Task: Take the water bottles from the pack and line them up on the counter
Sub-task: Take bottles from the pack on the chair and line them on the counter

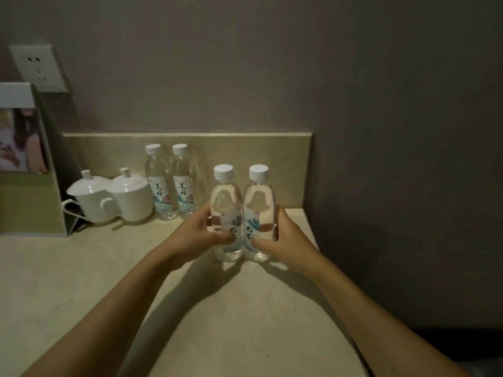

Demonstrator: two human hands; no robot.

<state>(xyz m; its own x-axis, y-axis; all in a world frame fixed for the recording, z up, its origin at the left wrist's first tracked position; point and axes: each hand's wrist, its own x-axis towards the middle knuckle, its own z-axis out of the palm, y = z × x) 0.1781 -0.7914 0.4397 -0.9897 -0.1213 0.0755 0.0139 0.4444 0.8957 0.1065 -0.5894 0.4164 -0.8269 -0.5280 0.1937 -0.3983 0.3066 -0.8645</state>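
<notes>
Both hands grip bottles upright on the tabletop (81,268): left hand (194,235) curled round the left front bottle (226,213), right hand (283,235) round the right front bottle (260,210), the two touching side by side. Behind them, two more bottles (171,183) stand by the backsplash, beside two lidded white cups (114,197).

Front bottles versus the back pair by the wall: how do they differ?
The front bottles are gripped, one in the left hand, one in the right hand; the back pair stands untouched. The front bottles are nearer the camera, the back pair beside the cups. All have white caps.
</notes>
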